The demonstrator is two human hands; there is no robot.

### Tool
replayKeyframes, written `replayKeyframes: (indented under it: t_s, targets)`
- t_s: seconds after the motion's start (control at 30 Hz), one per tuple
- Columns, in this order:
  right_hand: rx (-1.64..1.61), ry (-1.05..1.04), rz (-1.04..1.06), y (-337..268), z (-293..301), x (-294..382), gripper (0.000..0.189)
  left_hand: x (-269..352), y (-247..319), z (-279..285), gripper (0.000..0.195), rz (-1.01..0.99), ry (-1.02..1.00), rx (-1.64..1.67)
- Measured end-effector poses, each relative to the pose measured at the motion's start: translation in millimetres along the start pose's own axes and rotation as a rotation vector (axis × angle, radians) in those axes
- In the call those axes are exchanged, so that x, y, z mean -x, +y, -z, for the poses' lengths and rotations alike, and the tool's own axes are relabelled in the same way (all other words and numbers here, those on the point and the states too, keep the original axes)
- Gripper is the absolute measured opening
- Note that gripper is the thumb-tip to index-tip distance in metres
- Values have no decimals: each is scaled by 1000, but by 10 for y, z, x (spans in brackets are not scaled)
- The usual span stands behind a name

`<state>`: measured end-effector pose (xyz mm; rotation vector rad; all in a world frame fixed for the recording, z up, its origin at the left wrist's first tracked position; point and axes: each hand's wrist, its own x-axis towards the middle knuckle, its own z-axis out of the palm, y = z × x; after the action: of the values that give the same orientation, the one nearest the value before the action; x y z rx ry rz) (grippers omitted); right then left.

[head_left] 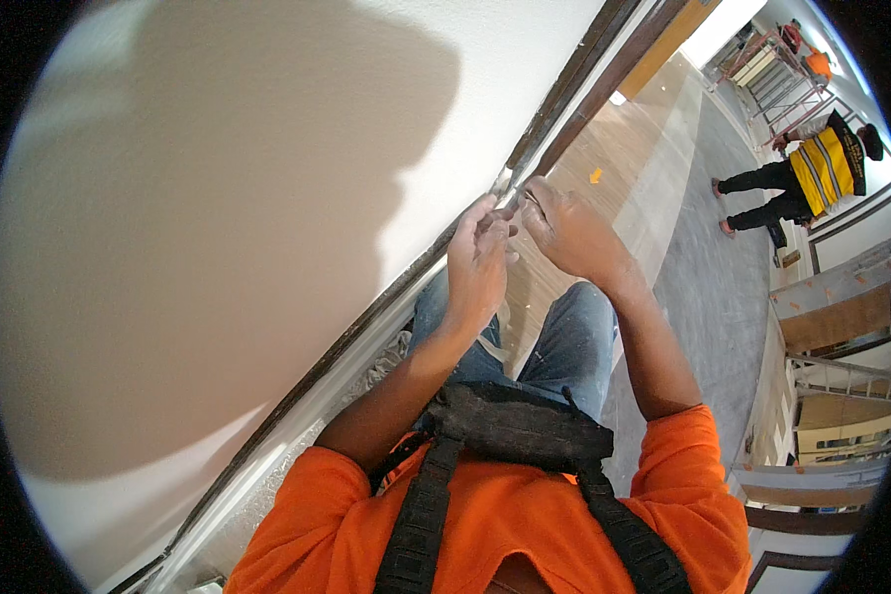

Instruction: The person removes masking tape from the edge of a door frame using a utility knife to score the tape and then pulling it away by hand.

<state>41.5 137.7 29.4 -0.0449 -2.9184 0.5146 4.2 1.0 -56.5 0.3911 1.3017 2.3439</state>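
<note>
Dusty with white powder, my left hand (482, 256) is beside the dark trim strip (371, 315) that runs along the white wall (282, 185). Its fingers are half curled, and whether anything lies in them is hidden. Just to the right, my right hand (568, 226) is bent at the wrist, with thumb and forefinger pinched at the corner of the dark wooden door frame (601, 89). A small thin edge shows in that pinch, too little of it to name. The fingertips of both hands are close together at the trim's end.
Wood-look flooring (638, 141) bears an orange arrow marker (596, 176). Beyond lies a grey floor covering (720, 297). A person in a yellow vest (824, 171) stands at right, near scaffolding (776, 89) with other people on it. Crumpled plastic sheeting (390, 356) lies along the wall's foot.
</note>
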Motion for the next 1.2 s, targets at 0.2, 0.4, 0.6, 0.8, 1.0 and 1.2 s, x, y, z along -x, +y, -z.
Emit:
replayKeyframes:
  t_s: [0.2, 0.4, 0.6, 0.8, 1.0, 1.2]
  targets:
    - [-82, -90, -68, 60, 173, 230, 28, -160, 112, -164, 52, 29, 35, -50]
    - [-383, -200, -216, 19, 283, 378, 32, -189, -33, -113, 43, 365, 77, 226]
    - [-463, -189, -285, -9, 262, 453, 35, -204, -125, -102, 32, 291, -164, 170]
    - [-590, -163, -365, 185, 136, 522, 27, -193, -273, -47, 26, 328, -92, 253]
    - [-653, -108, -428, 189, 168, 522, 24, -453, 42, -113, 24, 584, -133, 1058]
    - [-622, -177, -354, 179, -23, 554, 21, -567, -298, 1, 14, 503, -192, 1244]
